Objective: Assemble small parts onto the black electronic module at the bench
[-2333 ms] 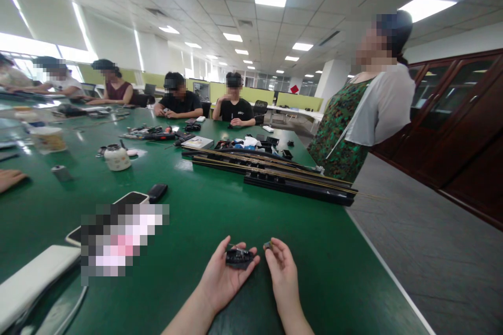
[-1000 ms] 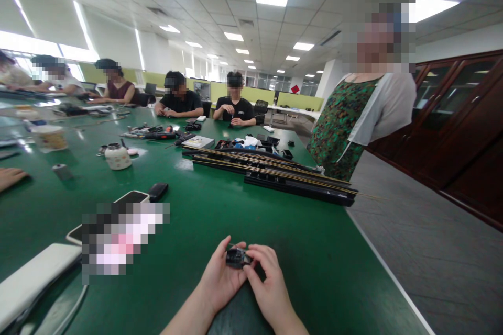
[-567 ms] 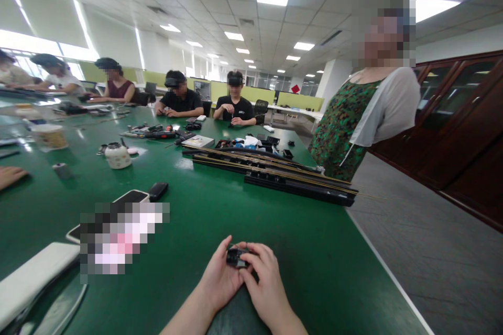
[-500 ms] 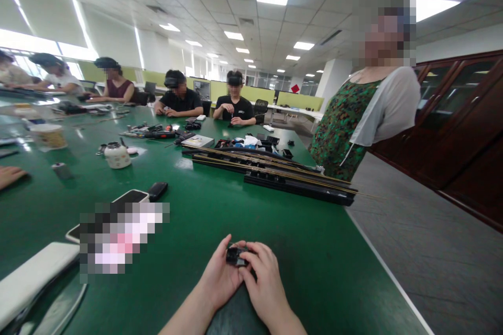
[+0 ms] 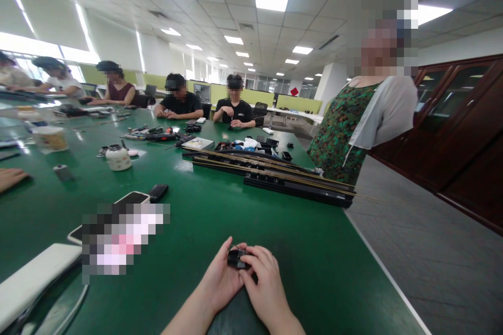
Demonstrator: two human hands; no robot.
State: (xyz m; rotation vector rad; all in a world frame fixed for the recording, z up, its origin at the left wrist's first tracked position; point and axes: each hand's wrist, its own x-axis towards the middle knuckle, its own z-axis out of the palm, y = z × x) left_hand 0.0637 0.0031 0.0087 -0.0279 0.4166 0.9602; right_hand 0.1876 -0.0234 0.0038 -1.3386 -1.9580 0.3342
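Observation:
Low in the head view, a small black part (image 5: 236, 258) is held between both hands above the green table (image 5: 188, 230). My left hand (image 5: 222, 277) cradles it from the left and below, thumb up at its side. From the right, my right hand (image 5: 263, 277) grips the part with its thumb and fingers, which cover its right end. The fine details of the part are too small to make out.
Long black rails with thin brass rods (image 5: 298, 188) lie beyond my hands. To the left are a phone (image 5: 131, 200), a white box-like object (image 5: 35, 282), a cable and a jar (image 5: 118, 158). Several people sit around the table; one person (image 5: 346, 115) stands at right.
The black part has tilted slightly in my hands, which keep nearly the same pose. The whole view has shifted a little.

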